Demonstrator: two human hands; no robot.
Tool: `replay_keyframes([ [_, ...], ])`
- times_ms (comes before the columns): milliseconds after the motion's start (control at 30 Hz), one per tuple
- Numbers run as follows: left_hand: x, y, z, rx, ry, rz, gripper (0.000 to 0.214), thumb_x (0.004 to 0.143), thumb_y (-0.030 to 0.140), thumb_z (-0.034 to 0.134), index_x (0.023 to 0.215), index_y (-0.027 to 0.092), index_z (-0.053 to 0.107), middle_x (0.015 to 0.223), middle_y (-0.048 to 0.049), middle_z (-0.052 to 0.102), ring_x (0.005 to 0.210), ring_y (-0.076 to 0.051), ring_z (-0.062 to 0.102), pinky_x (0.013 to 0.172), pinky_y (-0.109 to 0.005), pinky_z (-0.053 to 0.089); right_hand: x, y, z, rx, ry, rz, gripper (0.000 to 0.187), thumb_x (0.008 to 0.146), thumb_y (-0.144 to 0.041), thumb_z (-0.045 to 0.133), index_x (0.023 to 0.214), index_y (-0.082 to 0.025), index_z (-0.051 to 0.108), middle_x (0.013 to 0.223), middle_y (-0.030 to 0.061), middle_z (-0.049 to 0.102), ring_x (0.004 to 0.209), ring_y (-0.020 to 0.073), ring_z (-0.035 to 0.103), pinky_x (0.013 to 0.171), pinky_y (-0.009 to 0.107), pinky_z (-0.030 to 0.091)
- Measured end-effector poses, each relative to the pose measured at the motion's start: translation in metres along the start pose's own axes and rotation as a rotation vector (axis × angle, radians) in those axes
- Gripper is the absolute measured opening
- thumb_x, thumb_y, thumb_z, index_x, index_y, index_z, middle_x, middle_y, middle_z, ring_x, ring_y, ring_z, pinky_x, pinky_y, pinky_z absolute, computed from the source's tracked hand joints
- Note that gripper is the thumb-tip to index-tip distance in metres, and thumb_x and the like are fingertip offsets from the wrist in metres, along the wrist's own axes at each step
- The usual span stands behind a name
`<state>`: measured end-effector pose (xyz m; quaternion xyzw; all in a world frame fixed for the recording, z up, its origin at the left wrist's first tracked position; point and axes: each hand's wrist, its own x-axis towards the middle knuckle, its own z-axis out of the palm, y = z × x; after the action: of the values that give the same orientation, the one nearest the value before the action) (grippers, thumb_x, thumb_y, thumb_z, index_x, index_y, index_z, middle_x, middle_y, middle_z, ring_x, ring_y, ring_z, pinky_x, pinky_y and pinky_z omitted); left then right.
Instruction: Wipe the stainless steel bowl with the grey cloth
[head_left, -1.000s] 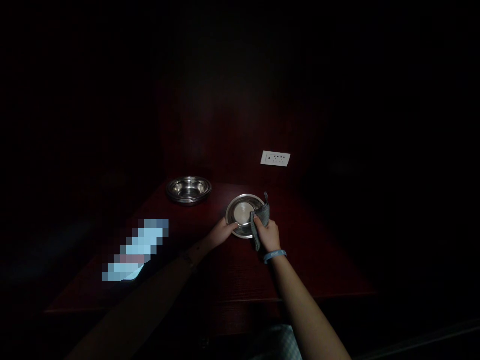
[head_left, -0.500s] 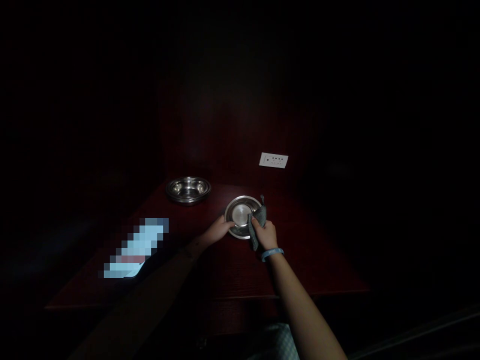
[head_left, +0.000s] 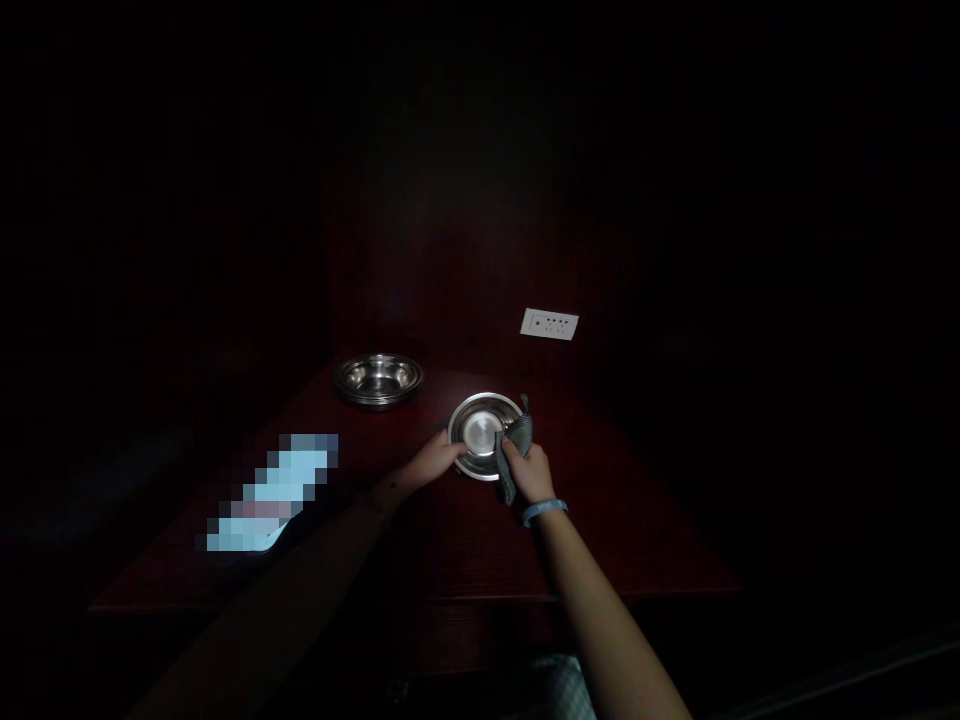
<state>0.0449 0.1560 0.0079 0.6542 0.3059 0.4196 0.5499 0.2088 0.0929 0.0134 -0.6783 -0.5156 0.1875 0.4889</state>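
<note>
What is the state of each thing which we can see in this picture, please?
Metal bowl, tilted toward the wearer.
Cloth, bunched, against the bowl's right side.
Left grip, closed on the bowl's left rim.
Right grip, closed on the cloth.
Stacked bowls, nested, open side up.
Glowing device, screen lit, pixelated.
Wall socket, holes uncovered.
Wristband, worn on the right wrist.

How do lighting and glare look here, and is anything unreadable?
Head view: edges sink into near-black; head view: glare on the held bowl and stacked bowls; head view: left forearm in deep shadow; head view: pixelation covers most of the bright slab, and lettering on the wristband is too small to read.
</note>
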Motion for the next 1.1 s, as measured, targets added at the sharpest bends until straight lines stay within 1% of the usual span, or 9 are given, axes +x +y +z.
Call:
replay_keyframes([
  [133,0.000,0.001,-0.001,-0.036,0.026,-0.094,0.033,0.060,0.007,0.055,0.092,0.011,0.062,0.079,-0.0043,0.069,0.080,-0.021,0.064,0.078,-0.034,0.050,0.000,0.000,0.001,-0.024,0.008,-0.010,0.036,0.074,-0.044,0.051,0.056,-0.014,0.060,0.057,0.0062,0.062,0.058,0.0161,0.058,0.048,0.020,0.038],
  [367,0.002,-0.004,-0.006,-0.017,-0.001,-0.091,0.026,0.060,0.008,0.055,0.085,0.012,0.063,0.076,-0.0038,0.069,0.078,-0.020,0.063,0.077,-0.034,0.049,0.001,0.002,0.002,-0.057,0.002,-0.011,0.036,0.075,-0.043,0.051,0.053,-0.015,0.057,0.054,0.0049,0.060,0.055,0.0149,0.056,0.047,0.021,0.035],
  [500,0.000,-0.001,-0.009,0.019,-0.006,-0.056,0.026,0.058,0.008,0.054,0.083,0.012,0.063,0.078,-0.0041,0.069,0.078,-0.020,0.063,0.076,-0.032,0.050,0.000,0.002,0.002,-0.062,-0.008,-0.003,0.037,0.074,-0.045,0.051,0.052,-0.016,0.057,0.053,0.0037,0.058,0.053,0.0144,0.055,0.047,0.021,0.035],
  [633,-0.002,0.007,-0.012,0.057,-0.030,-0.076,0.025,0.058,0.008,0.054,0.081,0.012,0.062,0.073,-0.0031,0.068,0.066,-0.017,0.062,0.063,-0.028,0.050,0.000,0.001,0.002,-0.069,-0.012,-0.002,0.037,0.075,-0.046,0.052,0.052,-0.016,0.056,0.052,0.0033,0.057,0.053,0.0143,0.055,0.047,0.021,0.035],
  [767,-0.004,0.012,-0.014,0.084,-0.040,-0.106,0.021,0.059,0.009,0.054,0.080,0.011,0.060,0.063,-0.0007,0.064,0.051,-0.013,0.057,0.048,-0.022,0.045,0.000,0.002,0.002,-0.075,-0.017,0.002,0.038,0.074,-0.048,0.052,0.054,-0.016,0.057,0.054,0.0038,0.058,0.054,0.0140,0.055,0.047,0.020,0.034],
  [900,-0.007,0.014,-0.013,0.147,-0.062,-0.093,0.016,0.064,0.013,0.055,0.080,0.011,0.059,0.057,-0.0001,0.061,0.043,-0.011,0.053,0.043,-0.021,0.042,0.000,0.002,0.002,-0.062,-0.013,0.001,0.038,0.074,-0.049,0.051,0.053,-0.017,0.055,0.054,0.0037,0.057,0.053,0.0139,0.054,0.046,0.021,0.034],
  [967,-0.008,0.015,-0.012,0.181,-0.075,-0.057,0.019,0.067,0.017,0.056,0.085,0.011,0.060,0.062,-0.0020,0.064,0.047,-0.013,0.056,0.047,-0.024,0.046,0.001,0.002,0.002,-0.037,-0.011,-0.011,0.039,0.074,-0.048,0.051,0.052,-0.016,0.054,0.053,0.0038,0.057,0.053,0.0141,0.054,0.046,0.021,0.034],
  [1000,-0.009,0.015,-0.011,0.195,-0.075,-0.019,0.022,0.068,0.019,0.056,0.088,0.011,0.061,0.067,-0.0038,0.067,0.054,-0.015,0.060,0.053,-0.026,0.049,0.001,0.002,0.002,-0.025,-0.007,-0.017,0.039,0.074,-0.048,0.051,0.051,-0.016,0.054,0.053,0.0039,0.057,0.052,0.0141,0.054,0.046,0.021,0.034],
  [1100,-0.009,0.013,-0.008,0.231,-0.025,0.117,0.029,0.070,0.021,0.058,0.096,0.011,0.062,0.093,-0.0089,0.070,0.084,-0.022,0.065,0.081,-0.034,0.050,0.002,0.002,0.001,-0.007,0.010,-0.033,0.039,0.073,-0.048,0.051,0.051,-0.016,0.054,0.052,0.0037,0.057,0.052,0.0143,0.054,0.046,0.021,0.035],
])
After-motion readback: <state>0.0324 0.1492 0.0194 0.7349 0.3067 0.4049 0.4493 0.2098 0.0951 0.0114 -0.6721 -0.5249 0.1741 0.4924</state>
